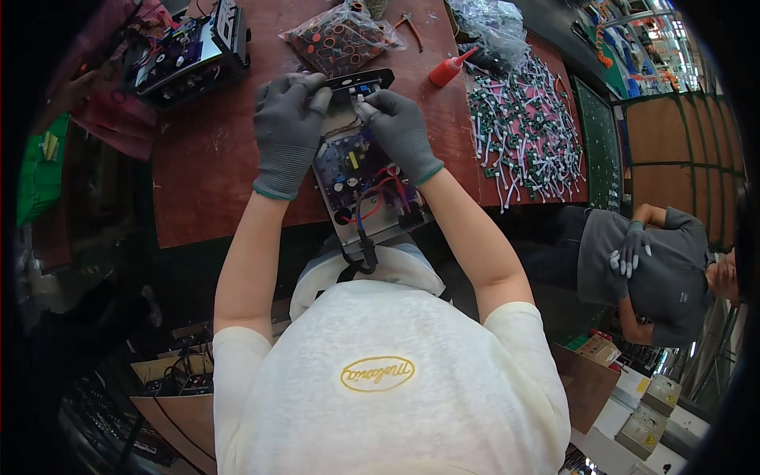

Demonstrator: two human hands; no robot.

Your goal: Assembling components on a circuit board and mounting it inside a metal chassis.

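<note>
An uncased electronic unit lies between my arms at the table's front edge: a metal chassis (372,231) with a purple circuit board (346,162), red and black wires, and a black end panel (372,79) at its far end. My left hand (290,119), in a grey glove, is closed around the left part of that panel. My right hand (398,127), gloved alike, pinches a small white plug (360,100) just behind the panel, near a small blue part. The fingertips partly cover the plug, so whether it is seated cannot be seen.
On the red-brown table (202,186) lie a clear bag of orange-and-black rings (336,39), pliers (412,32), a red squeeze bottle (450,70) and many small cabled boards (522,131). Another open unit (186,63) stands far left by a pink-clad person. A gloved co-worker (653,269) is at right.
</note>
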